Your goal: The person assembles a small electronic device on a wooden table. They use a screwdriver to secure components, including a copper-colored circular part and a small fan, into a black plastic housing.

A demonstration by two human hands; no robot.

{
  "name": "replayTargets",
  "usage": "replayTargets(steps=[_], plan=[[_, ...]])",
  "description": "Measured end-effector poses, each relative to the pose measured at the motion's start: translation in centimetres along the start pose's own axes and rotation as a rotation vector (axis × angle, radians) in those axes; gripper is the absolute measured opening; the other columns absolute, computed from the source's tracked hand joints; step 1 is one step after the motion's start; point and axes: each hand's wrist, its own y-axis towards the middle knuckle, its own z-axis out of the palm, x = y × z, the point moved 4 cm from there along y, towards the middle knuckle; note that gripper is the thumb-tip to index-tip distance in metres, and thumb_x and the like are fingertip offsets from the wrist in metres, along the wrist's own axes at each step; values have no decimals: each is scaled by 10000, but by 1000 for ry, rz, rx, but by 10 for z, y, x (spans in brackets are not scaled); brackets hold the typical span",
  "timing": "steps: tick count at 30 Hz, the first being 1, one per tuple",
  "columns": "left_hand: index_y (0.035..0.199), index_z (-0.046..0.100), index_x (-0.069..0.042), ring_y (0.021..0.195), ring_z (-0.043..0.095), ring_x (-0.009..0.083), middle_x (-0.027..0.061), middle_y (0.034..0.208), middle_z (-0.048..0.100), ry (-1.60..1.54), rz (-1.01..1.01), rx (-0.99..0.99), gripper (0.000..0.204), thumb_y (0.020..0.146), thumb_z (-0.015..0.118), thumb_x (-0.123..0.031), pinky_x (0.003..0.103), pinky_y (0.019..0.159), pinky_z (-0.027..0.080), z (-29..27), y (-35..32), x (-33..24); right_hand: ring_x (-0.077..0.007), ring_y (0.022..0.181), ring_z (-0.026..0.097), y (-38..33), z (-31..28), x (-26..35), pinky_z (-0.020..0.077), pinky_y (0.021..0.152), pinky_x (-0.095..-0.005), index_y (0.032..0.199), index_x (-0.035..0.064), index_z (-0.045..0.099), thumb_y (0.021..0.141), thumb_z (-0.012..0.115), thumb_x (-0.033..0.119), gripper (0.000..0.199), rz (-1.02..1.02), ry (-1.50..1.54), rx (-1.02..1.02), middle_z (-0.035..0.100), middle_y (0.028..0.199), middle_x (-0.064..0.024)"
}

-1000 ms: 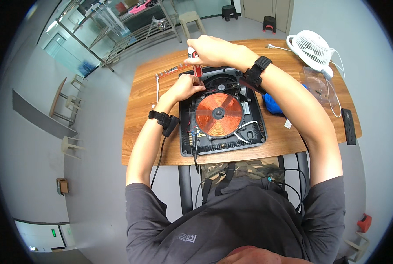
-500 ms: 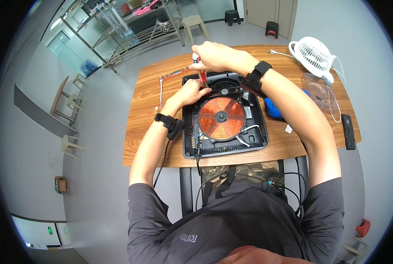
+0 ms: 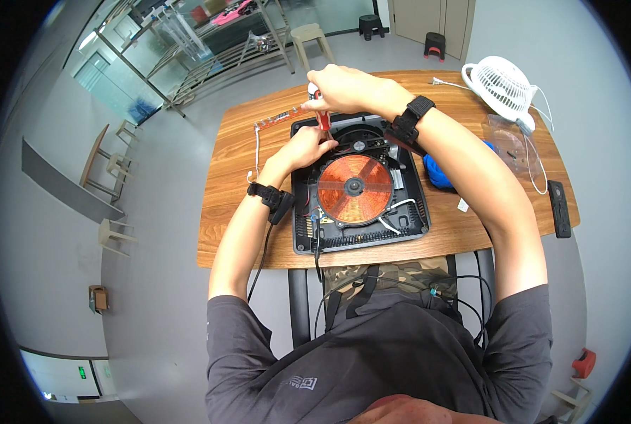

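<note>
An opened induction cooker base (image 3: 415, 185), a black square shell, lies on the wooden table in front of me. A round copper coil (image 3: 366, 196) sits inside it, with a black fan part behind. My right hand (image 3: 347, 88) grips a screwdriver (image 3: 323, 120) with a red and white handle, held upright over the shell's far left part. My left hand (image 3: 303, 150) reaches into that same corner, thumb and index finger close around the screwdriver's lower end. Its other fingers and whatever they touch are hidden. Both wrists carry black straps with small boxes.
An orange strip (image 3: 283, 116) with a white lead lies at the far left of the table (image 3: 230, 191). Rightward are a blue bundle (image 3: 439, 175), a clear bag (image 3: 502, 145), a white fan (image 3: 500, 86) with its cord, and a black bar (image 3: 560, 208). Black cables trail from my wrists.
Almost nothing differs. Both hands and the screwdriver keep their places at the shell's far left corner; the whole view has shifted very slightly.
</note>
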Motion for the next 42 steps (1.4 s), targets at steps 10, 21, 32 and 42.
replayTargets(steps=[10,21,32,42], plan=[[970,746,25,931,705,381,233,949,730,-23,-34,15,259,944,678,-223,441,864,546,2,-1,2,-442,863,709,3,6,-2,570,756,-476,1015,-47,630,929,692,499,556,-84,-21,-47,710,876,-263],[980,749,21,921,702,370,226,948,730,29,-21,26,287,958,675,-254,435,844,540,0,1,3,-408,922,716,2,0,-7,575,839,-459,1055,-39,672,897,721,450,516,6,-34,-2,726,933,-248],[977,755,17,885,703,370,223,919,731,-19,-36,-8,285,954,681,-258,430,828,541,0,-1,7,-402,925,718,5,-3,2,576,831,-458,1081,-36,661,909,709,450,518,-33,-69,8,729,941,-236],[997,747,25,903,715,318,192,941,744,34,-4,36,256,950,686,-218,402,840,546,3,2,12,-428,821,711,7,5,-5,570,731,-461,1010,-48,627,921,701,515,574,-108,-65,-52,699,839,-264]])
